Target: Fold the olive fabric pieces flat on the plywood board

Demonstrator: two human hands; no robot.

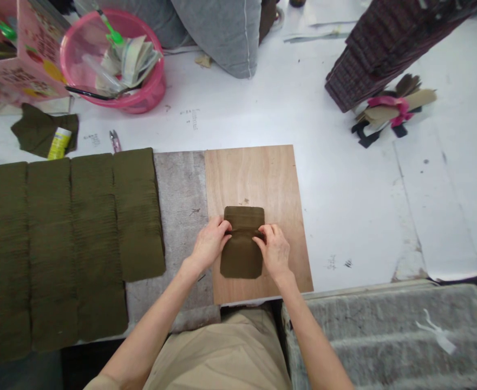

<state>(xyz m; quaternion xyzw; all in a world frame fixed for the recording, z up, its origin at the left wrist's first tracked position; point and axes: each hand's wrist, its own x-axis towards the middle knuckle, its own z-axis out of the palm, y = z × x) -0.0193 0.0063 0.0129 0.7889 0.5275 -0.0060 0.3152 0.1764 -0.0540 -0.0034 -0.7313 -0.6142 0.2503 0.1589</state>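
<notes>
A small olive-green fabric piece (pixel 243 241) lies on a plywood board (pixel 258 179) in front of me. My left hand (pixel 210 242) pinches its left edge at a crease across the middle. My right hand (pixel 274 249) pinches the right edge at the same crease. Both hands have fingers curled onto the fabric. The upper part of the piece looks folded down toward the crease.
Several rows of stacked olive fabric pieces (pixel 71 238) lie at the left. A pink basin (pixel 112 59) with tools stands at the back left, near a glue stick (pixel 58 143) and small snips (pixel 115 140). Dark stacked material (pixel 384 49) and scraps (pixel 392 111) sit back right. Grey felt (pixel 384 336) lies at the front right.
</notes>
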